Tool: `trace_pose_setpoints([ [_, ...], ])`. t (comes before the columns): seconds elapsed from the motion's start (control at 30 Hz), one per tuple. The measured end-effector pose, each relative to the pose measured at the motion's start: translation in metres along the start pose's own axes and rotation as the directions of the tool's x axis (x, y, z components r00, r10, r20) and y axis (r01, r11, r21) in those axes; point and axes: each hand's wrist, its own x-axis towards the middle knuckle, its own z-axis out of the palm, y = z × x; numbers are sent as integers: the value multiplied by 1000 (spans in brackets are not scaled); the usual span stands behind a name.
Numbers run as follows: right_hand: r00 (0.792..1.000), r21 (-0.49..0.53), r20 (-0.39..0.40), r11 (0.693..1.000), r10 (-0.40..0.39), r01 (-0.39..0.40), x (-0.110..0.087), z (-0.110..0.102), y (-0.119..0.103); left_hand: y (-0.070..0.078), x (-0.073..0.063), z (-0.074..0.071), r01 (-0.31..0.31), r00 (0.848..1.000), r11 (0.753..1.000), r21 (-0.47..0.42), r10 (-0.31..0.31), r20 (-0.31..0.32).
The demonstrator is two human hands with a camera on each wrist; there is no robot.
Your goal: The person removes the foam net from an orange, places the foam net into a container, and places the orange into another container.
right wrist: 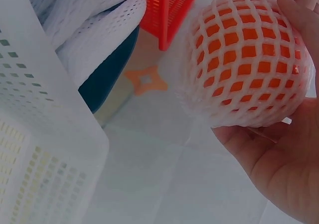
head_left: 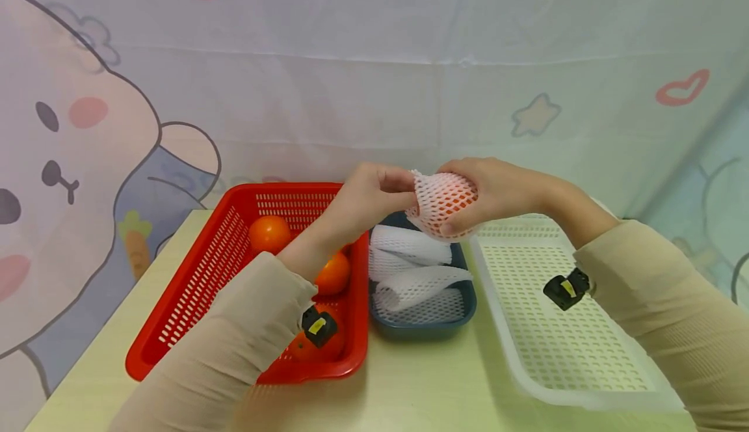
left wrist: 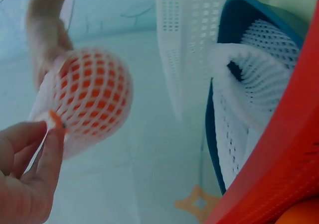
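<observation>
Above the middle container, an orange (right wrist: 249, 50) sits inside a white foam net sleeve (head_left: 430, 192), its colour showing through the mesh. My right hand (head_left: 506, 188) grips the covered orange from the right, thumb on the near side and fingers over the top. At the left end of the sleeve, my left hand (head_left: 371, 191) pinches the net's edge between thumb and fingers. In the left wrist view the net (left wrist: 94, 92) is stretched round the fruit, with its gathered end at the left fingertips (left wrist: 54, 134).
A red basket (head_left: 351, 354) on the left holds several oranges (head_left: 270, 233). Beside it, a dark blue container (head_left: 421, 333) holds several foam net sleeves (head_left: 418, 285). To the right lies a white perforated basket (head_left: 562, 328). A printed cloth (head_left: 363, 94) hangs behind the table (head_left: 427, 386).
</observation>
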Motion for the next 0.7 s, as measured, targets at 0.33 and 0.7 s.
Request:
trace_pose_setpoints([
  [0.33,999,-19,-49,1000,-2,1,2,2,-1,-7,2,17,-13,988,999,44,20,-155],
  [0.7,990,-62,-140,998,3,-12,7,9,-5,-12,0,18,159,980,985,-71,-166,-110],
])
